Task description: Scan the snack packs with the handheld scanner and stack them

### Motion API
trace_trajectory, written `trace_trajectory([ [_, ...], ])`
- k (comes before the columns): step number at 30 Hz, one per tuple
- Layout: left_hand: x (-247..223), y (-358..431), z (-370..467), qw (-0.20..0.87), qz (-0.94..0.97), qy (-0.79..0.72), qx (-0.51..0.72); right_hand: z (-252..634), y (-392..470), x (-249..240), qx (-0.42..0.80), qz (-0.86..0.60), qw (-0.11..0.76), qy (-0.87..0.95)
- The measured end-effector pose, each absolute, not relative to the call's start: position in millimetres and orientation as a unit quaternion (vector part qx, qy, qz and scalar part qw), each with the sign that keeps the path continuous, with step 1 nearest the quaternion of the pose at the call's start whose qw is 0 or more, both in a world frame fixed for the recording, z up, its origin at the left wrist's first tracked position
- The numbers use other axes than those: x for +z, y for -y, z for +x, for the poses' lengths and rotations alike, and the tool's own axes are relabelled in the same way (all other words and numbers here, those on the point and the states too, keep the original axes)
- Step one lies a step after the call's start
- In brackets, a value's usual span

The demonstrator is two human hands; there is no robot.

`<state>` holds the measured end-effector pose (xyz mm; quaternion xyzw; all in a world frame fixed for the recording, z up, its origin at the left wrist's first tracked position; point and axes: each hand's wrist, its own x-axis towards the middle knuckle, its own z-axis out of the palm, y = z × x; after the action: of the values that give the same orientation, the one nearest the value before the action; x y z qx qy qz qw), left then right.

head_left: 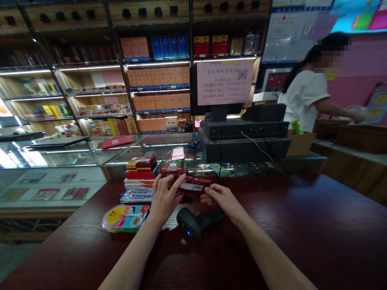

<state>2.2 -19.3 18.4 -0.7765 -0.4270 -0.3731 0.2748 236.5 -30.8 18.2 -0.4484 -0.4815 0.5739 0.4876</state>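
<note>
Both hands are at a small dark red box (195, 187) with a white barcode label facing me, raised a little over the table. My left hand (162, 198) grips its left end, fingers bent and thumb beneath. My right hand (223, 201) pinches the right end between thumb and fingers. Under the box lies a black barcode scanner (193, 224) with a blue light, its handle running toward my right wrist. Left of my left hand are a colourful toy pack with a yellow duck (123, 217) and blue-and-white packets (136, 195). Just behind the box sits a red-and-green package (172, 166).
A stack of red and white boxes (141, 173) stands at the table's back left. Behind the dark wooden table (287, 241) is a glass counter (145, 141) with a cash register (244, 135) and pink sign (225, 83). A person in a white shirt (305, 92) stands at right.
</note>
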Motion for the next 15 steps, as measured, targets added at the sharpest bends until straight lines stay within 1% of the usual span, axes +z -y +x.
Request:
trace_trajectory([
  [7, 29.9, 15.8, 9.2, 0.236, -0.810, 0.423, -0.332, 242.1, 25.7, 15.8, 0.548, -0.464, 0.519, 0.464],
  [15, 47.6, 15.0, 27.6, 0.110, -0.838, 0.391, -0.364, 259.2, 17.5, 21.4, 0.513, -0.439, 0.585, 0.450],
])
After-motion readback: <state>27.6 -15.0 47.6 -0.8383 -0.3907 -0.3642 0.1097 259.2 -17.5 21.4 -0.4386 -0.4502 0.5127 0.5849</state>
